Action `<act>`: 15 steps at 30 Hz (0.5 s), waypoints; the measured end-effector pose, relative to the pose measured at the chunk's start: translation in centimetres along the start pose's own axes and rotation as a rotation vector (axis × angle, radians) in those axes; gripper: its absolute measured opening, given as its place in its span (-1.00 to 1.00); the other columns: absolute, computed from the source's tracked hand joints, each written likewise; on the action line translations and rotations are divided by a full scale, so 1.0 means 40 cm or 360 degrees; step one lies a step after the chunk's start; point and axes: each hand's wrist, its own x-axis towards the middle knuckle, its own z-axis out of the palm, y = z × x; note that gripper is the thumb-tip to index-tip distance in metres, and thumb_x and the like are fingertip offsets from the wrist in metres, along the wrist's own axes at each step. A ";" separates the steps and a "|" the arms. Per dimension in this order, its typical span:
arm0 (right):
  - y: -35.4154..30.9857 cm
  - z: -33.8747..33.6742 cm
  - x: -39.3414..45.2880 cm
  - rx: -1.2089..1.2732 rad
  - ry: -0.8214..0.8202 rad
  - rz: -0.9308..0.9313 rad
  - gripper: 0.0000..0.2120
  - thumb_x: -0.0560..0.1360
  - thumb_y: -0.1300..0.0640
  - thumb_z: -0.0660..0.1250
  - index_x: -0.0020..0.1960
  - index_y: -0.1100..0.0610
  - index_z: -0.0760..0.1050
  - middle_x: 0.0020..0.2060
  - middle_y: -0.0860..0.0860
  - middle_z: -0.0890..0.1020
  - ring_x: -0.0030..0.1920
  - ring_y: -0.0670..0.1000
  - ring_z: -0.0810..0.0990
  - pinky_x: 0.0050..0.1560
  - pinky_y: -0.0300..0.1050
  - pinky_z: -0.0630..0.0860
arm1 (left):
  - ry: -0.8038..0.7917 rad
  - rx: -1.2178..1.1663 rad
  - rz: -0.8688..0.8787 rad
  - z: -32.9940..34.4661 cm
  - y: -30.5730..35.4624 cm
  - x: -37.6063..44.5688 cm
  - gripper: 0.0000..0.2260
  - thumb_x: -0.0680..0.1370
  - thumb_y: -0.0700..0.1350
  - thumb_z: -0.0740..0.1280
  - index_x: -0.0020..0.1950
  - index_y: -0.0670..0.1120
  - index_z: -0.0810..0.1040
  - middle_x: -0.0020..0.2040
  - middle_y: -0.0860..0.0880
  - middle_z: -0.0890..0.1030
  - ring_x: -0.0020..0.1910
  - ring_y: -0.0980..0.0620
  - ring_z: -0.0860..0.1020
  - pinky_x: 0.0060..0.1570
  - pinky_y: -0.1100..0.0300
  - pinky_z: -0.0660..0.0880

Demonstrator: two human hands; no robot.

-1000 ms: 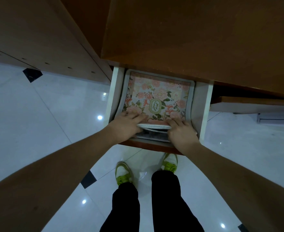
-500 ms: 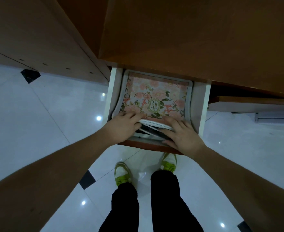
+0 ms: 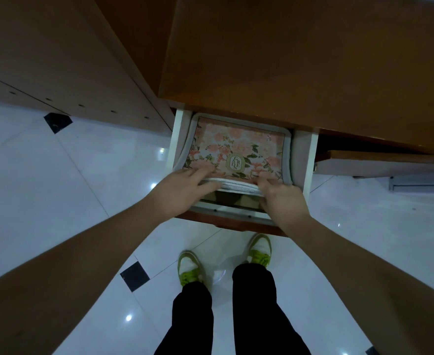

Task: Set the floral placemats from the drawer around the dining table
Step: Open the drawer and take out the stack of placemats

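- Head view: the floral placemats lie stacked in the open white drawer under the brown table, the near edge of the stack raised off the drawer bottom.
- The left hand holds the stack's near left edge, fingers laid over the top mat.
- The right hand pinches the near right edge, fingers curled over it.
- Below, 2 green shoes and black trousers stand on the white tiled floor.
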 end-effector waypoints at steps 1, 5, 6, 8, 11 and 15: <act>0.002 -0.007 -0.003 0.0031 0.0069 -0.0027 -0.55 0.11 0.30 0.62 -0.02 0.16 0.62 -0.38 0.07 0.64 -0.50 0.09 0.56 -0.55 -0.22 0.42 | 0.0037 -0.0029 -0.0038 -0.010 0.004 -0.010 -0.61 0.49 -0.19 0.40 0.30 -0.08 0.45 0.27 -0.25 0.54 -0.01 -0.22 0.61 -0.13 -0.02 0.58; 0.001 -0.055 -0.021 0.0079 0.0201 -0.0063 -0.58 0.20 0.31 0.58 0.03 0.14 0.63 -0.30 0.08 0.68 -0.43 0.11 0.61 -0.48 -0.17 0.48 | 0.0104 -0.0085 -0.0305 -0.047 0.022 -0.053 -0.62 0.64 0.05 0.13 0.40 -0.08 0.36 0.30 -0.16 0.54 0.20 -0.16 0.54 0.26 -0.08 0.43; -0.001 -0.069 -0.026 0.0073 0.0246 -0.0053 -0.58 0.21 0.32 0.57 0.04 0.13 0.63 -0.28 0.08 0.68 -0.42 0.11 0.62 -0.48 -0.17 0.49 | 0.0113 -0.0089 -0.0408 -0.057 0.030 -0.062 -0.60 0.64 0.07 0.10 0.41 -0.08 0.36 0.32 -0.15 0.52 0.26 -0.15 0.50 0.31 -0.11 0.39; -0.005 -0.093 -0.044 0.0075 0.0343 -0.0056 -0.57 0.20 0.31 0.57 0.04 0.13 0.64 -0.25 0.08 0.70 -0.40 0.12 0.63 -0.48 -0.16 0.48 | 0.0141 -0.0255 -0.0698 -0.080 0.051 -0.079 -0.55 0.66 0.13 0.00 0.47 -0.03 0.32 0.41 -0.13 0.42 0.38 -0.14 0.39 0.35 -0.16 0.34; -0.017 -0.123 -0.084 0.0099 0.0471 -0.0070 -0.55 0.16 0.30 0.57 0.04 0.13 0.66 -0.21 0.08 0.71 -0.38 0.11 0.64 -0.49 -0.18 0.48 | 0.0275 -0.0923 -0.1258 -0.118 0.095 -0.090 -0.49 0.65 0.25 -0.13 0.57 0.11 0.10 0.54 -0.06 0.16 0.46 -0.07 0.27 0.34 -0.01 0.37; -0.036 -0.158 -0.153 0.0154 0.0483 -0.0130 -0.53 0.14 0.30 0.57 0.04 0.11 0.65 -0.17 0.06 0.71 -0.35 0.08 0.65 -0.47 -0.19 0.48 | 0.0608 -0.2195 -0.2226 -0.188 0.130 -0.056 -0.45 0.60 0.35 -0.01 0.41 0.02 0.35 0.30 -0.14 0.51 0.16 -0.08 0.58 0.16 -0.07 0.56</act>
